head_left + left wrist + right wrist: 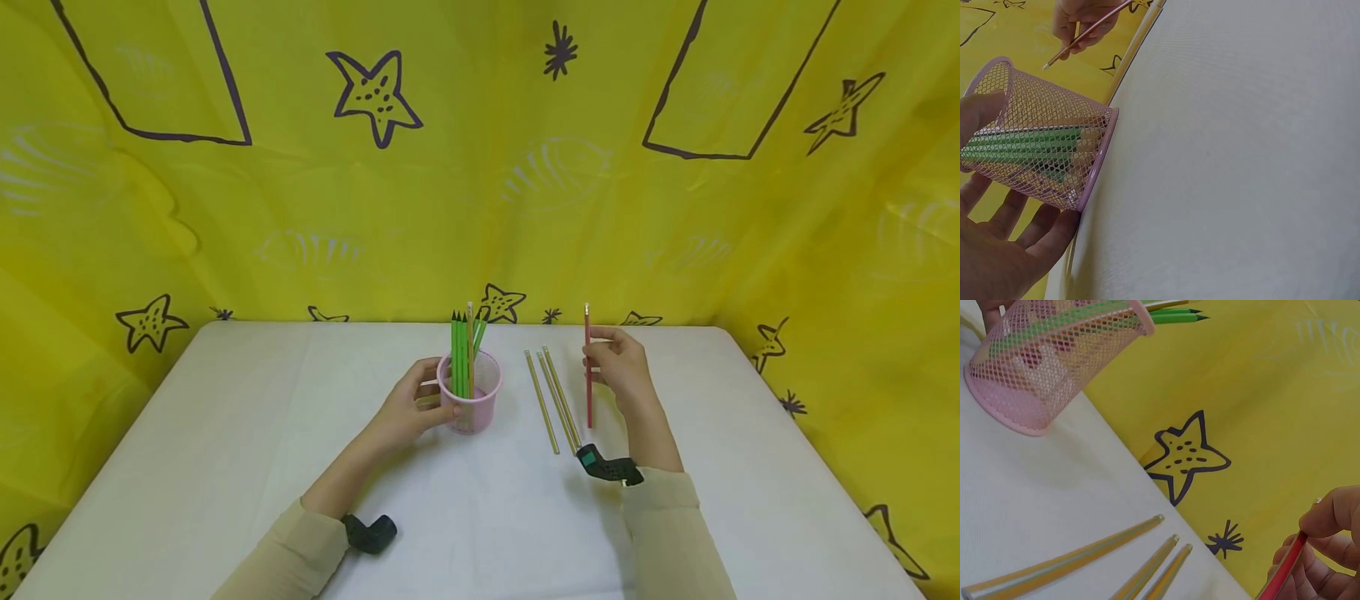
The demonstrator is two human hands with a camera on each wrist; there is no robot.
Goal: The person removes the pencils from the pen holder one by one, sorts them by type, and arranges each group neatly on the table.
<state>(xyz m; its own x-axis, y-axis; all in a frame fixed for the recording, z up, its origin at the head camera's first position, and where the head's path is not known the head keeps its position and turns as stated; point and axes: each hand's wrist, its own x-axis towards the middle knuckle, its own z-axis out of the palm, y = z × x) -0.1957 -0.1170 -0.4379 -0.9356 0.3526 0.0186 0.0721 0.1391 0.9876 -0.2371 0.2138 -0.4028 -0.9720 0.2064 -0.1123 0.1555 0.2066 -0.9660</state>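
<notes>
My left hand (pixel 408 407) curls round a pink mesh pencil cup (pixel 480 412), thumb on the near side and fingers behind. Upright in the cup stand several green pencils (pixel 458 358) with dark tips and one yellow pencil (pixel 471 350). Between thumb and fingertips, my right hand (pixel 618 367) pinches a red pencil (pixel 588 392), held nearly upright with its pale end at the top. In the right wrist view the red pencil (pixel 1285 569) shows partly, its lower part cut off by the frame. Three yellow-and-silver striped pencils (pixel 553 400) lie side by side between the cup and my right hand.
A white-covered table (pixel 465 517) spreads beneath everything. Yellow cloth (pixel 450 217) printed with starfish hangs behind it and along both sides. A black wrist camera sits on each arm, the right one (pixel 607 467) overlapping the near ends of the striped pencils in the head view.
</notes>
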